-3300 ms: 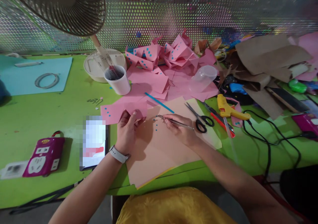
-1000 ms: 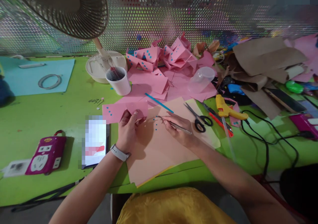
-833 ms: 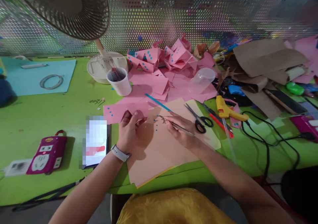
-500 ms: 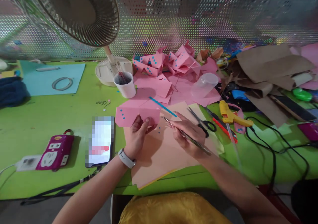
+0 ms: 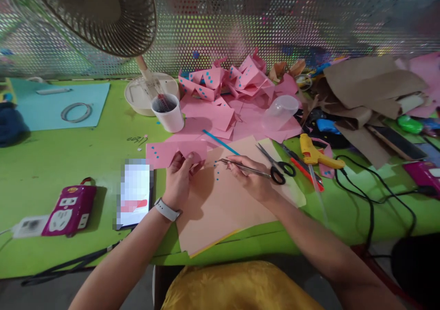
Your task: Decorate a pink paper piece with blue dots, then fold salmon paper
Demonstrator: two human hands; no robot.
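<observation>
My left hand (image 5: 181,174) pinches a pink paper piece (image 5: 161,155) that carries a few small blue squares near its left end. In my right hand (image 5: 252,177) is a pair of metal tweezers (image 5: 245,167), its tips pointing left, low over the peach paper sheets (image 5: 220,213). Several tiny blue paper squares (image 5: 217,179) lie on those sheets close to the tips; whether the tips grip one is too small to tell. A blue paper strip (image 5: 220,141) rests just beyond. Black-handled scissors (image 5: 277,170) lie right behind my right hand.
A fan (image 5: 147,92) and a white cup (image 5: 171,117) stand at the back. Folded pink papers (image 5: 206,83) pile beside a clear plastic cup (image 5: 283,110). At right are a yellow glue gun (image 5: 314,154) and a red cutter (image 5: 307,172); at left, a phone (image 5: 135,193) and a purple power strip (image 5: 70,209).
My right hand has lowered the tweezers from beside the pink paper to the blue squares on the peach sheet. My left hand, still holding the paper, has shifted slightly left.
</observation>
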